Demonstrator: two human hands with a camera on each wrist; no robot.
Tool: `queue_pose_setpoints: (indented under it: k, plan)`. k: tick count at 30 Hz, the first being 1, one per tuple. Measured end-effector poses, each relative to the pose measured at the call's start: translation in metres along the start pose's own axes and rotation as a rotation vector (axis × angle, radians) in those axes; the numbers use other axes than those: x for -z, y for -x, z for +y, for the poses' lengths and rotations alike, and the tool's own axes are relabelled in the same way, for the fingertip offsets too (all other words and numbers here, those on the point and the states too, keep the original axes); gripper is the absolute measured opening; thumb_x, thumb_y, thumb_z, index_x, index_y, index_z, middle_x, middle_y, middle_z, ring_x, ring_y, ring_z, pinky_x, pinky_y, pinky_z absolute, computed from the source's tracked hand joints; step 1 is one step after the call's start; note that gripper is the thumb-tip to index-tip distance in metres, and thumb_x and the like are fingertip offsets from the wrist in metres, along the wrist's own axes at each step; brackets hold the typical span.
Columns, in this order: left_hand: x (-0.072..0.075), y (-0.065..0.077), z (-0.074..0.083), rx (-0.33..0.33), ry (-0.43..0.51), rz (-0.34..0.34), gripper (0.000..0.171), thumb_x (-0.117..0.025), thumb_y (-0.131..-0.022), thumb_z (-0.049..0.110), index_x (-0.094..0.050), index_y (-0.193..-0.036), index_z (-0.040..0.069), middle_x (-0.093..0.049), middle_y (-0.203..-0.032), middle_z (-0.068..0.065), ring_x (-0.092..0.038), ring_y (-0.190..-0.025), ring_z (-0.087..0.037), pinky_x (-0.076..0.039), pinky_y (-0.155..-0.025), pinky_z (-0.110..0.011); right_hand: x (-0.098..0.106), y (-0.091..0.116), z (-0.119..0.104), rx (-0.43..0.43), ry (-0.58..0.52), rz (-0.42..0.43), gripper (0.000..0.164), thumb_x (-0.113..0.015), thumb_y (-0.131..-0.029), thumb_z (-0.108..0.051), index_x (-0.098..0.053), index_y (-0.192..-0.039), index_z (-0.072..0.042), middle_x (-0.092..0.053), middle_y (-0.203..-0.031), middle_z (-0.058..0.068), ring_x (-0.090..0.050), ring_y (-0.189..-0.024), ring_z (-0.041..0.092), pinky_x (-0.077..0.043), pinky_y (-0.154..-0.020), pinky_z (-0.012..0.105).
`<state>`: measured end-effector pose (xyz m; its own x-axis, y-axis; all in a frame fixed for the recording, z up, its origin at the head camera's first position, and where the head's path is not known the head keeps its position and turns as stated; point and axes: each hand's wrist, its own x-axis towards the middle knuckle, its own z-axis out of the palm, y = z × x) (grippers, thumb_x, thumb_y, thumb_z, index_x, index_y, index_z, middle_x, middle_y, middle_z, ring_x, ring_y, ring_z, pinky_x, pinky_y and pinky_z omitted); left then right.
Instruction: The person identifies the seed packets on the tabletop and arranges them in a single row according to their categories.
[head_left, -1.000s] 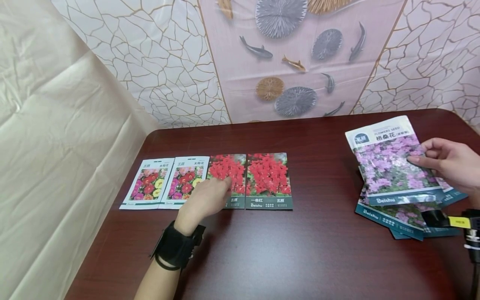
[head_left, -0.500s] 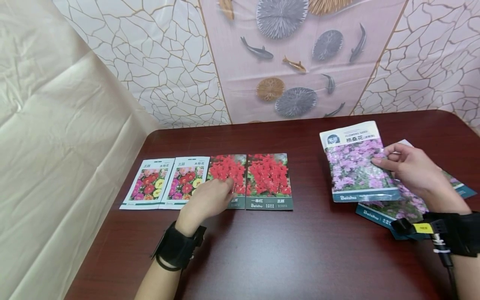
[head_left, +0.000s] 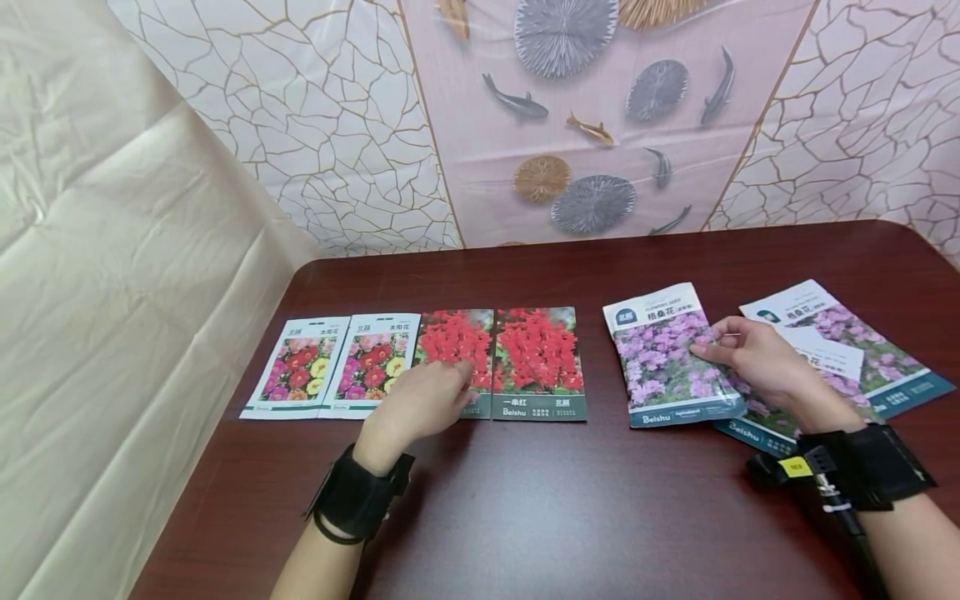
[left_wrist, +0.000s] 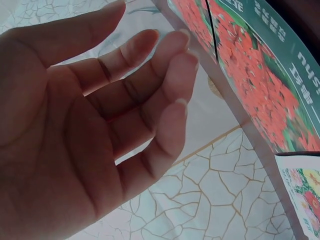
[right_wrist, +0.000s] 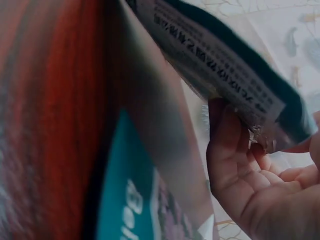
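My right hand (head_left: 761, 360) pinches the right edge of a seed packet (head_left: 656, 354) with pink-purple flowers, thumb on its front. In the right wrist view, the fingers (right_wrist: 227, 155) lie behind the packet's tilted dark green lower end (right_wrist: 240, 65). My left hand (head_left: 420, 398) is over a red-flower seed packet (head_left: 453, 337), covering its lower left part. Loosely bent and holding nothing, the left fingers (left_wrist: 172, 125) show in the left wrist view. A second red-flower packet (head_left: 536, 354) lies beside the first, to its right.
Two white seed packets (head_left: 300, 367) with mixed flowers continue the row leftward. Several more purple-flower packets (head_left: 881, 358) lie overlapping at the right, partly under my right arm. A patterned cloth (head_left: 585, 100) hangs behind the dark red table (head_left: 525, 517).
My right hand has carried the purple-flower packet leftward from the right-hand pile and lowered it toward the table, right of the row. The left hand has stayed in place.
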<state>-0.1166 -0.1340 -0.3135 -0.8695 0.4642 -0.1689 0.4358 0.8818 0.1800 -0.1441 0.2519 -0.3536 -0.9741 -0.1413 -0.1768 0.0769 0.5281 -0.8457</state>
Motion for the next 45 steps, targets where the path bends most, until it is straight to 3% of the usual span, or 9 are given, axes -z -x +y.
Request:
queue_pose_setpoints:
  k: [7, 14, 18, 23, 28, 30, 33, 39, 45]
  plan:
    - [0.0, 0.001, 0.005, -0.047, 0.007, 0.001, 0.019, -0.06, -0.089, 0.026, -0.052, -0.082, 0.011, -0.044, -0.059, 0.002, -0.038, -0.053, -0.011, -0.035, -0.05, -0.025, -0.003, -0.001, -0.001, -0.042, -0.025, -0.094, 0.045, -0.054, -0.093, -0.026, -0.038, -0.115, 0.01, -0.054, -0.085, 0.008, -0.049, -0.063, 0.011, -0.045, -0.057, 0.029]
    - [-0.002, 0.001, 0.006, -0.054, 0.002, -0.006, 0.019, -0.06, -0.089, 0.027, -0.055, -0.085, 0.01, -0.043, -0.058, 0.002, -0.037, -0.052, -0.011, -0.032, -0.048, -0.025, -0.003, 0.002, -0.008, -0.007, 0.163, -0.128, 0.059, -0.052, -0.093, -0.027, -0.036, -0.126, 0.019, -0.053, -0.111, 0.033, -0.063, -0.079, 0.023, -0.052, -0.068, 0.036]
    - [-0.003, 0.0, 0.006, -0.063, 0.018, -0.015, 0.018, -0.06, -0.089, 0.026, -0.055, -0.086, 0.009, -0.044, -0.059, 0.002, -0.037, -0.053, -0.011, -0.033, -0.048, -0.025, -0.001, 0.005, -0.013, 0.089, 0.358, -0.097, 0.051, -0.056, -0.091, -0.025, -0.047, -0.119, 0.017, -0.058, -0.105, 0.031, -0.062, -0.084, 0.032, -0.05, -0.069, 0.044]
    - [-0.002, 0.0, 0.008, -0.088, 0.054, -0.065, 0.024, -0.06, -0.089, 0.028, -0.06, -0.101, 0.008, -0.059, -0.076, 0.001, -0.05, -0.062, -0.011, -0.045, -0.06, -0.028, 0.0, 0.012, -0.02, 0.233, 0.511, -0.111, 0.044, -0.062, -0.087, -0.02, -0.053, -0.116, 0.012, -0.059, -0.105, 0.027, -0.057, -0.095, 0.041, -0.048, -0.071, 0.048]
    - [-0.001, 0.001, 0.01, -0.161, 0.1, -0.147, 0.03, -0.058, -0.09, 0.029, -0.058, -0.112, 0.009, -0.061, -0.083, 0.003, -0.054, -0.07, -0.009, -0.047, -0.067, -0.029, 0.002, 0.018, -0.023, 0.396, 0.542, -0.282, 0.044, -0.065, -0.085, -0.023, -0.056, -0.121, 0.001, -0.062, -0.11, 0.015, -0.06, -0.087, 0.02, -0.049, -0.068, 0.035]
    - [-0.002, 0.001, 0.01, -0.186, 0.105, -0.17, 0.031, -0.057, -0.091, 0.028, -0.057, -0.115, 0.009, -0.061, -0.084, 0.004, -0.054, -0.07, -0.008, -0.047, -0.068, -0.028, 0.002, 0.02, -0.023, 0.463, 0.54, -0.371, 0.044, -0.064, -0.086, -0.027, -0.057, -0.123, -0.003, -0.061, -0.115, 0.01, -0.059, -0.091, 0.013, -0.049, -0.071, 0.029]
    - [-0.003, 0.002, 0.01, -0.203, 0.101, -0.196, 0.033, -0.057, -0.091, 0.029, -0.056, -0.117, 0.009, -0.062, -0.091, 0.002, -0.056, -0.077, -0.008, -0.047, -0.074, -0.03, 0.001, 0.02, -0.02, 0.535, 0.535, -0.495, 0.046, -0.06, -0.088, -0.033, -0.056, -0.125, -0.007, -0.057, -0.123, 0.007, -0.051, -0.113, 0.016, -0.046, -0.084, 0.028]
    - [-0.003, 0.004, 0.014, -0.21, 0.104, -0.262, 0.042, -0.058, -0.09, 0.03, -0.052, -0.127, 0.01, -0.06, -0.112, -0.003, -0.056, -0.102, -0.015, -0.045, -0.087, -0.032, -0.003, 0.02, -0.014, 0.571, 0.566, -0.597, 0.05, -0.057, -0.089, -0.035, -0.049, -0.132, -0.01, -0.048, -0.133, 0.007, -0.042, -0.122, 0.026, -0.042, -0.092, 0.029]
    - [-0.002, 0.006, 0.017, -0.247, 0.098, -0.269, 0.043, -0.06, -0.089, 0.03, -0.052, -0.127, 0.012, -0.06, -0.11, -0.002, -0.055, -0.094, -0.012, -0.045, -0.084, -0.031, -0.008, 0.021, -0.016, 0.544, 0.538, -0.609, 0.055, -0.055, -0.09, -0.037, -0.044, -0.135, -0.01, -0.043, -0.137, 0.01, -0.036, -0.126, 0.032, -0.037, -0.096, 0.027]
